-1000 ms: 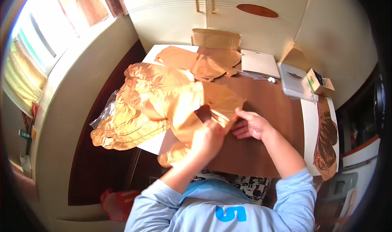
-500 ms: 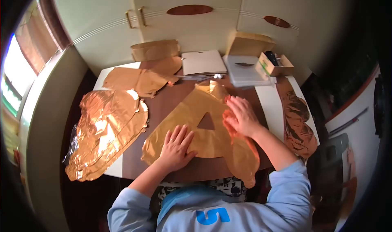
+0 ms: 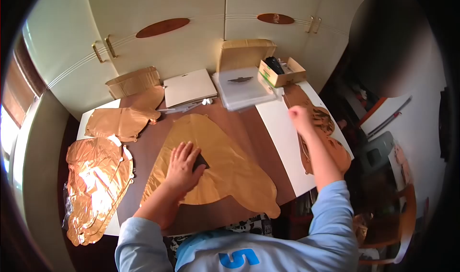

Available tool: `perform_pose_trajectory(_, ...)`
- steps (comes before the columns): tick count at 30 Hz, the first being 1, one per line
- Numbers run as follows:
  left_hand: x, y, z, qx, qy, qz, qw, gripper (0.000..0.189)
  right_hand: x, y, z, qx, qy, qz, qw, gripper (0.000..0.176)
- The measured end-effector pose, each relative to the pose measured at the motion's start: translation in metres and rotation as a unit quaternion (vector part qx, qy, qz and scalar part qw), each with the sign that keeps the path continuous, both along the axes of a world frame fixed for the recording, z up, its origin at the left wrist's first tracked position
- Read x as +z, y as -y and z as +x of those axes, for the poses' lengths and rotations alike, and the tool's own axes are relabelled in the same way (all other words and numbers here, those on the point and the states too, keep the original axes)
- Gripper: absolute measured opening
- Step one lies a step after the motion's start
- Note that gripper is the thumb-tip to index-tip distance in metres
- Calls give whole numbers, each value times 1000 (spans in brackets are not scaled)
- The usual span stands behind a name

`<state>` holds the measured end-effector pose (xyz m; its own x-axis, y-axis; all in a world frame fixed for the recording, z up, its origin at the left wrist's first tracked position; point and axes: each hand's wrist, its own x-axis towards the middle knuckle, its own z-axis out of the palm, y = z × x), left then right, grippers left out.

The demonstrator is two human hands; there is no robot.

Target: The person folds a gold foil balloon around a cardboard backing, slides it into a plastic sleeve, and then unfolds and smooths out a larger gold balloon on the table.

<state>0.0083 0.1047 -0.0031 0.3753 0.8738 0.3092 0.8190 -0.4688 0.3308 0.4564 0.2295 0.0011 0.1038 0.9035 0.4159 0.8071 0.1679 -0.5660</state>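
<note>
Nearest the person, the left hand [image 3: 184, 164] is lying palm down on a gold foil letter balloon [image 3: 225, 176]. Its fingers are released and spread, pressing rather than gripping, beside the dark triangular hole in the letter. The balloon is lying limp and flat across the middle of the desk [image 3: 282, 133], with one leg hanging over the near edge. To the left, a heap of shiny foil balloons [image 3: 96, 185] is overhanging the desk's end.

Farther out, the right hand [image 3: 299, 115] is reaching toward the copper foil balloons [image 3: 330, 138] draped over the right edge. Blur is hiding whether its fingers are clenched.

Beyond, two flat foil shapes [image 3: 120, 121], a white folder [image 3: 189, 87], a clear plastic case [image 3: 242, 87] and a small open carton [image 3: 281, 70] are sitting against the cupboards [image 3: 167, 37]. By the look of it, one letter is spread out, while the rest are lying unsorted.
</note>
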Motion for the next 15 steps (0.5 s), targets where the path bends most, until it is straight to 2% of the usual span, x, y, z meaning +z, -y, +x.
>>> perform_pose_trajectory(2,1,4,8,14,2,-5,1000,58,5,-11,37,-97,17,-31,995,16)
perform_pose_trajectory(3,2,7,12,18,5,-9,1000,58,-8,-23,59,-116,0,-23,993,25)
perform_pose_trajectory(5,9,8,16,24,-13,-18,999,57,-14,-25,67,-148,-35,-144,978,35)
perform_pose_trajectory(7,21,2,25,13,-27,-31,999,57,-13,-30,60,-156,18,-147,977,43)
perform_pose_trajectory(10,23,-24,44,-43,-3,19,999,48,-6,-30,56,-194,37,-165,966,34)
perform_pose_trajectory(13,41,-62,88,-155,67,-8,986,41,-8,-31,57,-201,33,-167,965,31)
perform_pose_trajectory(15,29,-101,124,-255,43,-9,966,36,0,-25,43,-216,81,-127,965,30)
